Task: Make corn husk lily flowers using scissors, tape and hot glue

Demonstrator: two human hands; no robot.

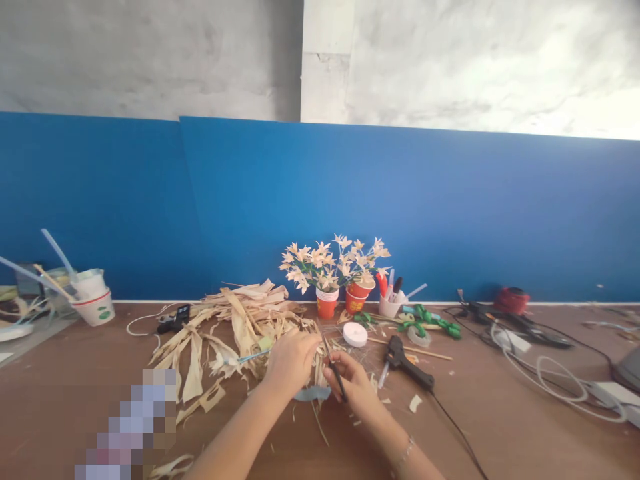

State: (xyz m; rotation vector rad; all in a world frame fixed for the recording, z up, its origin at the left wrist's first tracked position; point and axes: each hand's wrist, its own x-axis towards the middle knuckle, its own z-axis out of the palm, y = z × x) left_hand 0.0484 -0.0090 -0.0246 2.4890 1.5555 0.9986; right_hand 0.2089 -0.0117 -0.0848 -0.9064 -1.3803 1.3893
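Your right hand is closed around a dark slim tool, scissors or tweezers, too blurred to tell; its long axis slants from the lower right, by your palm, up and away to the left, the thin end lying just beside the fingers of your left hand. That left hand is turned back-up, fingers curled; whether its grip is clenched on anything you cannot tell, fingertips hidden. A pale flower lies to its left over the husk pile, its blue stem running roughly sideways toward your left knuckles, so the left hand is nearer it and the tool sits on the far side. Below, between your hands, a blue-grey strip on the tabletop; right, the glue gun, apart from your right hand.
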